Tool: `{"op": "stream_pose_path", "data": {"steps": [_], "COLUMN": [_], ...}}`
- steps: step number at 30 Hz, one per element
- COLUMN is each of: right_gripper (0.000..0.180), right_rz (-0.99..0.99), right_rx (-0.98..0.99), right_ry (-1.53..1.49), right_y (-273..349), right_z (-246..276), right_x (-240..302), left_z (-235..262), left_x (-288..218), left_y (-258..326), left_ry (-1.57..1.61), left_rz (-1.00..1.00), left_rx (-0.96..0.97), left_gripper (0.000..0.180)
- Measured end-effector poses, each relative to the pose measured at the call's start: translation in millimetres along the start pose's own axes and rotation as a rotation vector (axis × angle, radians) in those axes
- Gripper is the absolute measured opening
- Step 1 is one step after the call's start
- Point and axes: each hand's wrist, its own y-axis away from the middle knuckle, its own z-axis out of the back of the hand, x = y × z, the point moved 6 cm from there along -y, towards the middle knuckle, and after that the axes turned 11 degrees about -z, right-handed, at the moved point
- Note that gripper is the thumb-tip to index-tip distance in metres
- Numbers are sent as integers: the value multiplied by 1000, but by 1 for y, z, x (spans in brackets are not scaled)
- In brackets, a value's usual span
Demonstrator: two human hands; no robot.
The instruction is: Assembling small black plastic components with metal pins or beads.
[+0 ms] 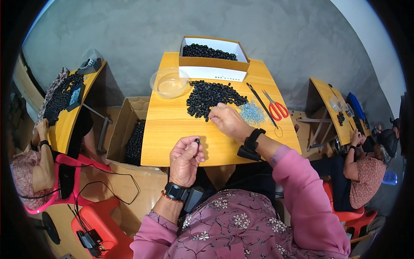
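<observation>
The left hand (185, 159) pinches one small black piece (197, 141) up off the counter's (172, 125) near edge, ready for joining; the right hand (227, 121) picks, fingers closed, at the black pile (209, 97) mid-counter, beside thin silver pins (252, 114).

Small black plastic parts (211, 96) heaped on a yellow wooden table (172, 129); red-handled scissors (277, 108); pink floral-patterned sleeve (302, 190); pale blue wire pile (252, 113).

A small black cylindrical piece (197, 141) is pinched upright above the near edge of the surface (172, 129). A loose heap of matching black pieces (207, 97) is spread farther back.
</observation>
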Motion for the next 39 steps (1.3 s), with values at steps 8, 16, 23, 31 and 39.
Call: {"op": "stream_pose_path", "data": {"steps": [8, 16, 23, 31, 39], "right_gripper": [20, 20, 20, 16, 16], "right_rz": [-564, -545, -484, -402, -299], "right_rx": [285, 260, 245, 198, 111], "right_ry": [-1259, -1491, -1417, -1142, -1000], "right_y": [54, 95, 107, 104, 102], "right_z": [20, 29, 36, 38, 40], "right_x": [8, 24, 29, 31, 45], "left_z": [-7, -24, -34, -35, -39], "left_x": [3, 9, 13, 16, 14], "left_y": [5, 17, 26, 28, 27], "left_ry": [-9, -21, -82, -104, -101], "left_rz": [27, 62, 70, 89, 55], "left_rx": [33, 97, 151, 152, 186], "left_gripper": [22, 22, 21, 18, 14]}}
